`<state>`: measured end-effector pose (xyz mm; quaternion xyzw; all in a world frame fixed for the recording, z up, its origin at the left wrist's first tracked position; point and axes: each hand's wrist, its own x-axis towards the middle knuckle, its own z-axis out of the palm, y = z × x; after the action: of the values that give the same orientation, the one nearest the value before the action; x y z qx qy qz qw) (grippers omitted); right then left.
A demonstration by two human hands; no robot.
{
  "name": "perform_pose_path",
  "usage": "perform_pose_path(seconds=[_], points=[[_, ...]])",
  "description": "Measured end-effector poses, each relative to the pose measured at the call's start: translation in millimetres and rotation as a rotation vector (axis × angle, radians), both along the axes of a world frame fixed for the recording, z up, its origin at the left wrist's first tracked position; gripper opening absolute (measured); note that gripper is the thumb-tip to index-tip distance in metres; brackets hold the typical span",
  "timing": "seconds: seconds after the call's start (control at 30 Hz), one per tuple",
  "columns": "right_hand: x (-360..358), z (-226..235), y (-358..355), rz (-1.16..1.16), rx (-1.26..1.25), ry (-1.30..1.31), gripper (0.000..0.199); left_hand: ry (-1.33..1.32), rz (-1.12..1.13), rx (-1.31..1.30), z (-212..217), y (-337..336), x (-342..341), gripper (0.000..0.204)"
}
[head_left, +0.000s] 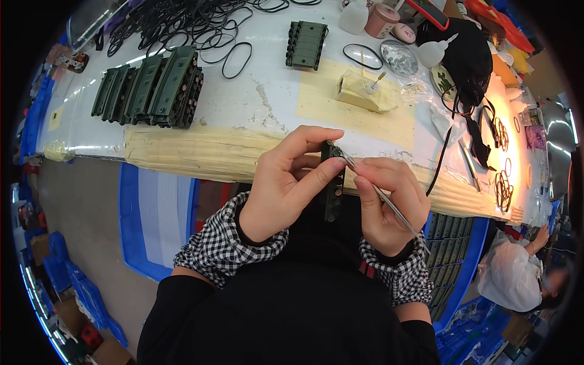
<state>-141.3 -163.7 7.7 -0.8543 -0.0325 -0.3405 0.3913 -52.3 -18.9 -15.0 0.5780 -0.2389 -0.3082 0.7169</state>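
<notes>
My left hand [286,182] is closed round a dark green toy-tank hull [333,204] with small round wheels along its side. The hull hangs on end just in front of the table's padded edge, between thumb and fingers. In a pinch, my right hand [395,204] holds thin metal tweezers [398,213], which slant down to the right. Their tip meets the upper part of the hull, next to my left thumb. Fingers partly hide what lies at the tip.
More green hulls [146,91] stand stacked at the left, and one hull [306,45] lies farther back. Black rubber tracks [176,24] are heaped behind. A yellowish block [365,91] and a squeeze bottle [433,53] are at right. Below, a blue crate [465,261] holds hulls; another person [511,271] sits right.
</notes>
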Motion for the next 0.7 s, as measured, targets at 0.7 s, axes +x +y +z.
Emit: perform_pose_path(seconds=[0.7], points=[[0.6, 0.8, -6.6, -0.014, 0.345, 0.181, 0.017, 0.05, -0.196, -0.015, 7.0, 4.3, 12.6, 0.04]])
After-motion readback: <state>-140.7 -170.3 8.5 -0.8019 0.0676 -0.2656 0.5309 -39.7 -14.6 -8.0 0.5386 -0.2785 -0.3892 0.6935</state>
